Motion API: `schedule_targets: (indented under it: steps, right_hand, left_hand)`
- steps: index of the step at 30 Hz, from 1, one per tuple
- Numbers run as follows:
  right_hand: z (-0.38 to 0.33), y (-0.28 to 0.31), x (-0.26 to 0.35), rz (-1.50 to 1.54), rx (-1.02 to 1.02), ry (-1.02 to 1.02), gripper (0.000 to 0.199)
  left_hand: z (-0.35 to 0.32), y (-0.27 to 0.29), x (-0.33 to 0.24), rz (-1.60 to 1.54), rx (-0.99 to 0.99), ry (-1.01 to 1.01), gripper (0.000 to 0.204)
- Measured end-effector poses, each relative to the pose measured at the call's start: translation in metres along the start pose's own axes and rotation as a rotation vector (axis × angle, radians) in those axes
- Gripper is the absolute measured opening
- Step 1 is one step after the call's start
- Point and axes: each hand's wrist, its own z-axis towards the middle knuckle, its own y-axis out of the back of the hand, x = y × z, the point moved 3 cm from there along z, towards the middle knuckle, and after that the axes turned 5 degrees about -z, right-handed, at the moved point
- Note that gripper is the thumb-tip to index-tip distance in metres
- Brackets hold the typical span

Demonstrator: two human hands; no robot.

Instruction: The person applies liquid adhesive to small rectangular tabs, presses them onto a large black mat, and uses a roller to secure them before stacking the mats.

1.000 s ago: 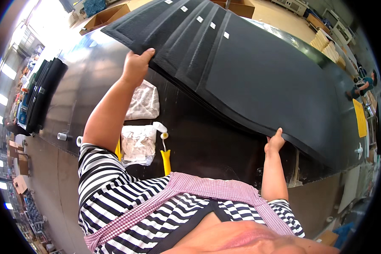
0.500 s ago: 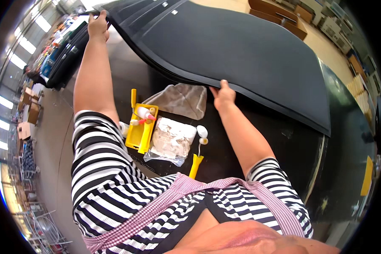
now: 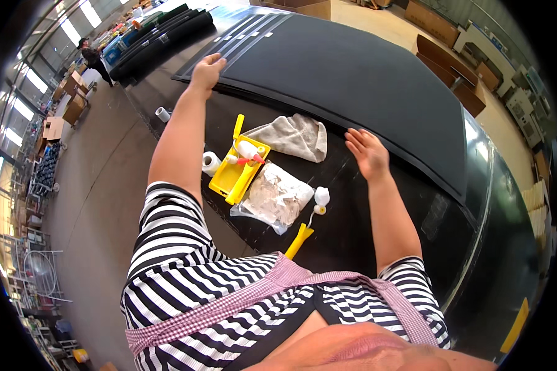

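Black flat sheets [image 3: 353, 80] lie stacked on the dark table, with pale strips across their far left end. At the stack's left corner, my left hand [image 3: 208, 73] rests over the near edge, fingers partly bent and apart, not visibly gripping. My right hand [image 3: 369, 154] is beside the near edge, palm turned inward, fingers stretched out and holding nothing. Between my arms lie a grey cloth [image 3: 294, 137], a yellow tray [image 3: 226, 178] with a white bottle [image 3: 249, 148] with a red tip, and a plastic bag of whitish material [image 3: 278, 195]. A small yellow-handled roller [image 3: 300, 240] lies nearest me.
White rolls [image 3: 211, 163] stand by the table's left edge [image 3: 158, 127]. Long black rolls [image 3: 164, 46] lie at the far left, where another person [image 3: 93, 60] stands. Brown cartons [image 3: 445, 74] sit beyond the table at the far right.
The black sheets, earlier lifted and bowed at their left end, now lie flat. My right hand has let go of the edge and opened; my left hand has come down with the corner.
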Motion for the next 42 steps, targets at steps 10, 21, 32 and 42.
schedule_targets:
  steps: [10,21,32,42]
  right_hand:
    - [-0.288,0.262,0.005,-0.026,-0.691,0.153,0.028]
    - [-0.469,0.244,-0.025,0.073,-0.864,0.3,0.025]
    - [-0.746,0.269,-0.138,0.375,-1.289,0.382,0.023]
    - [-0.94,0.309,-0.226,0.477,-1.269,0.205,0.033]
  left_hand:
    - [-0.238,0.039,-0.09,-0.205,0.458,-0.104,0.051]
    - [-0.484,-0.136,-0.076,-0.566,1.535,0.462,0.046]
    - [-0.666,-0.214,-0.114,-0.346,1.961,0.495,0.039]
    - [-0.923,-0.204,-0.204,-0.186,2.348,0.454,0.042]
